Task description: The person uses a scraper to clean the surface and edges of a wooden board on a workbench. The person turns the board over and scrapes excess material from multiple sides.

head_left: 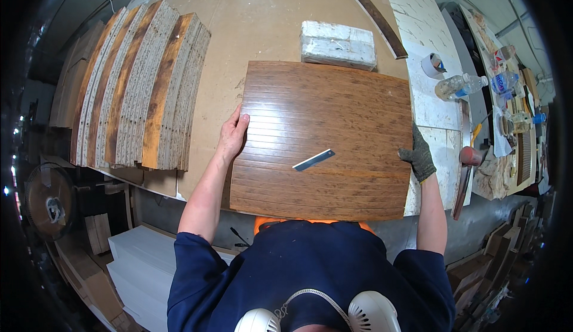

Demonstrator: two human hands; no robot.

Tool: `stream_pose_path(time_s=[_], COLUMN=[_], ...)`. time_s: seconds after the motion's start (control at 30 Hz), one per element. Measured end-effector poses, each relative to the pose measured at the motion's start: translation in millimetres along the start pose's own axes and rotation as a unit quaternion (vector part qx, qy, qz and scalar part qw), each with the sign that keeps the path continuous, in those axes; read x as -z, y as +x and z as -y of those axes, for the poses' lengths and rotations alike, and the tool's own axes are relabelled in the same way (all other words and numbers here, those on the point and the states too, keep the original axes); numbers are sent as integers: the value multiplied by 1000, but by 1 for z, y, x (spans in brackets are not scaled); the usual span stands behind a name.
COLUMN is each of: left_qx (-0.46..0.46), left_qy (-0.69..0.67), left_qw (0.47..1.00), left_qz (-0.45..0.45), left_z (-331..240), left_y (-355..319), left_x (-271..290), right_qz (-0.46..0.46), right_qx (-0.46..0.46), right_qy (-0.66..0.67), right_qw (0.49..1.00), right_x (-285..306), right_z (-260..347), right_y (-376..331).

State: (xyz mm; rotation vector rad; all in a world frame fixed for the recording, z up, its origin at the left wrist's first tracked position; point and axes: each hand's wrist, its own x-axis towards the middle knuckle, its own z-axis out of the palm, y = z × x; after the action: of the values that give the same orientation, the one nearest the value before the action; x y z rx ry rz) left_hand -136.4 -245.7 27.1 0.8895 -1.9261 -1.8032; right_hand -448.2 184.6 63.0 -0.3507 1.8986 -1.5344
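Observation:
A brown wood-grain panel [334, 123] with parallel grooves lies in front of me, its near edge close to my body. My bare left hand [234, 132] holds the panel's left edge, thumb on top and the other fingers mostly hidden beneath. At the right edge, my right hand [419, 155] in a dark grey work glove grips the panel the same way, thumb over the surface. On the panel lies a flat grey metal blade [314, 160], set at a slant and touched by neither hand. A white, scuffed, wrapped block [338, 44] stands just past the panel's far edge.
Several boards with brown faces [158, 87] stand stacked at the left. A narrow dark strip [373, 16] lies at the far right of the cardboard-covered table [262, 10]. Along the right are a white cup [434, 65], plastic bottles [459, 86] and a red-headed mallet [471, 156].

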Motion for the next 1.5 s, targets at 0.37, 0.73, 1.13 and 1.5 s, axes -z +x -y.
stream_pose_path(time_s=[0.37,0.73,1.13,1.5], left_qx=[-10,-24,-4,29], left_qy=[0,30,18,74], left_qw=[1000,999,980,940], left_qz=[-10,-13,-196,-332], left_z=[7,12,21,13], left_y=[2,6,-116,-221], left_x=[-1,1,27,28], right_qz=[0,-71,192,232], right_qx=[-4,11,464,449], right_qy=[10,-131,-429,-466], right_qw=[1000,989,751,726], right_x=[0,-18,-181,-202], right_z=[2,21,59,61], right_y=[-2,-10,-29,-1])
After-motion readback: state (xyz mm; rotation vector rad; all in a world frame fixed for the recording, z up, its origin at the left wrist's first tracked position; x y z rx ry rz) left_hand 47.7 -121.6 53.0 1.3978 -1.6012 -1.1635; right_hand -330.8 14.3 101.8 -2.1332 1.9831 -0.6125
